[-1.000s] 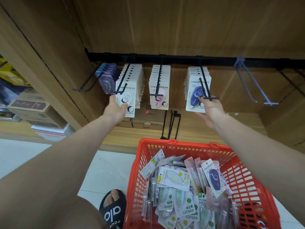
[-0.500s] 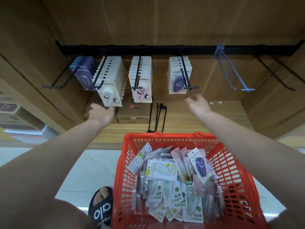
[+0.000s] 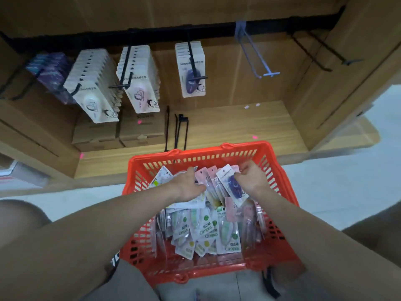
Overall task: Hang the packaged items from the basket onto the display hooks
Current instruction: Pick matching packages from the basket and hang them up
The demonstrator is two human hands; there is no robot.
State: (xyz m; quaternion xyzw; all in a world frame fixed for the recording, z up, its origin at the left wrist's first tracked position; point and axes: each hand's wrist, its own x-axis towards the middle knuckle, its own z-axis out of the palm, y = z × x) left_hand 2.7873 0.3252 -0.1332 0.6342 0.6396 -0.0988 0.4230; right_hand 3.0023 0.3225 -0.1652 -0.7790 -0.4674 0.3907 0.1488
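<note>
At frame centre, the right hand [image 3: 252, 178] is pinching a light, slippery purple-printed plastic packet [image 3: 231, 185]; the left hand [image 3: 188, 186] is lying flat, fingers loose, on packets in the red plastic basket [image 3: 280, 183]; best gripped by its hang-hole top.

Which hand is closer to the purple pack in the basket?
Right. The right hand touches the purple pack; the left hand lies beyond the pink packs, to its left.

A red basket [image 3: 280, 192] of slotted plastic stands on the floor below the display hooks [image 3: 196, 61], heaped with flat packaged items [image 3: 206, 231], mostly white with green, some pink. One package with a dark blue piece [image 3: 233, 185] stands tilted near the basket's far wall.
</note>
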